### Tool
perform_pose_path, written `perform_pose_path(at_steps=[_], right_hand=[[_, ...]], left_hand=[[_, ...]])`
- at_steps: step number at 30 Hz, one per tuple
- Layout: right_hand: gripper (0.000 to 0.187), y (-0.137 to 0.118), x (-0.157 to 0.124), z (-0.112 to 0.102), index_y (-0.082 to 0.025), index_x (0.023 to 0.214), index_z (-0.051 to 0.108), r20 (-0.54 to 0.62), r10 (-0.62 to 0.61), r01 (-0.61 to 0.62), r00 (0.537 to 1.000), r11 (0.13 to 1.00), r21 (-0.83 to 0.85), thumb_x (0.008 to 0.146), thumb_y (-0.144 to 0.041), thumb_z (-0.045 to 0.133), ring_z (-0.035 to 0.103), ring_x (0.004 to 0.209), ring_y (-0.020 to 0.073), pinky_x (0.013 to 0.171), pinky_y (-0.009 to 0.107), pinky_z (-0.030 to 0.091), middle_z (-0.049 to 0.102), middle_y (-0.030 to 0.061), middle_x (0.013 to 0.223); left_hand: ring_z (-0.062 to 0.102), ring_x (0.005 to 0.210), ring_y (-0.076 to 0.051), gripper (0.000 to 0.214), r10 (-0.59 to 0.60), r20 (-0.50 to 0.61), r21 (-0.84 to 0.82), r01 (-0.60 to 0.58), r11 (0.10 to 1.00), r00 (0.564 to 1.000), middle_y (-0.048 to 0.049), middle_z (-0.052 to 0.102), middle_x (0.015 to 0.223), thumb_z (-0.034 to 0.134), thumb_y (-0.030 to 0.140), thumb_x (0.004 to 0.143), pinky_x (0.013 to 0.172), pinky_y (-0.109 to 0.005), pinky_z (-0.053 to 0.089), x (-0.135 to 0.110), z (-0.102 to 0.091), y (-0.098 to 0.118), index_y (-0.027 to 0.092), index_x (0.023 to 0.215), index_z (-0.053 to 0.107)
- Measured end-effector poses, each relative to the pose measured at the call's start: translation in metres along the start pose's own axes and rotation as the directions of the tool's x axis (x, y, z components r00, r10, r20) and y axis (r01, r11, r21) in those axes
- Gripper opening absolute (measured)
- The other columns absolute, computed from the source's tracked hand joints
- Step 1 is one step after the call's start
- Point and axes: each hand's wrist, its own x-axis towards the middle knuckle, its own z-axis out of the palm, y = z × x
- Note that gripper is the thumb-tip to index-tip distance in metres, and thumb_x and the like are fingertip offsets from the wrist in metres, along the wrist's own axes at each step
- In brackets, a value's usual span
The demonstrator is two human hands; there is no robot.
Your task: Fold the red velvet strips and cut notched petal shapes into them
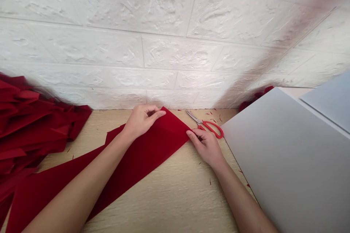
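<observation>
- nearest: a pale, wood-grained surface (164, 196), its bare near part running out of view at the bottom. a few thin red scraps (210, 181) lie on it.
- left: a long piece of red cloth (153, 145) stretches slantwise from the near left of the surface to the middle of its far edge. the left forearm crosses above it. another red layer juts out along its left side; whether it is a fold or a second piece cannot be told.
- right: a large, smooth grey box (287, 160) covers the right side of the surface.
- middle: the right hand (205, 143) has its grip closed, thumb and forefinger pinching the cloth's right corner.
- far left: a tall, rumpled pile of deep red pieces (30, 116) reaches back to the wall.
- a little farther: the left hand (143, 118) has its grip closed too, pinching the cloth's far corner.
- near the far edge: red-handled scissors (201, 121) lie just beyond the right hand, tips towards the far edge, handles just beside the box. more scraps are scattered near them.
- behind the box: a dark red bundle (247, 105), partly hidden.
- farthest: a white, brick-patterned wall (169, 54) rises from the far edge.
</observation>
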Motion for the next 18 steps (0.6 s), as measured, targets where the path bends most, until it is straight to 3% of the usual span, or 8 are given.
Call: perform_pose_path(at_steps=[12, 16, 18], right_hand=[[0.044, -0.0013, -0.0002, -0.0001, -0.019, 0.066, 0.059, -0.003, -0.015, 0.015, 1.0, 0.999, -0.045, 0.097, -0.048, 0.047, 0.046, 0.057, 0.0145, 0.056, 0.027, 0.035, 0.056, 0.0003, 0.061], [0.044, 0.0004, 0.0009, -0.0001, -0.019, 0.066, 0.059, -0.011, -0.028, 0.027, 1.0, 0.999, -0.037, 0.098, -0.048, 0.047, 0.046, 0.057, 0.0144, 0.055, 0.027, 0.035, 0.056, 0.0001, 0.061], [0.044, 0.0005, 0.0013, -0.0002, -0.019, 0.067, 0.059, -0.011, -0.029, 0.029, 1.0, 0.999, -0.037, 0.098, -0.048, 0.046, 0.047, 0.058, 0.0146, 0.056, 0.027, 0.035, 0.057, 0.0001, 0.061]], left_hand=[[0.051, 0.063, -0.014, 0.041, 0.058, -0.017, 0.027, -0.058, 0.998, 0.998, 0.0009, 0.061, 0.065, 0.053, 0.049, 0.094, 0.06, -0.027, 0.037, 0.0001, 0.0074, -0.0056, 0.018, 0.068, 0.063], [0.063, 0.077, -0.017, 0.029, 0.034, 0.082, -0.08, -0.027, 0.996, 0.996, -0.0017, 0.073, 0.088, 0.061, 0.048, 0.09, 0.07, -0.028, 0.046, 0.0017, 0.0032, -0.0054, 0.02, 0.092, 0.07], [0.066, 0.08, -0.017, 0.028, -0.003, 0.124, -0.106, 0.017, 0.994, 0.992, -0.0022, 0.075, 0.093, 0.065, 0.047, 0.087, 0.072, -0.027, 0.048, 0.0038, -0.0014, -0.0055, 0.021, 0.094, 0.071]])
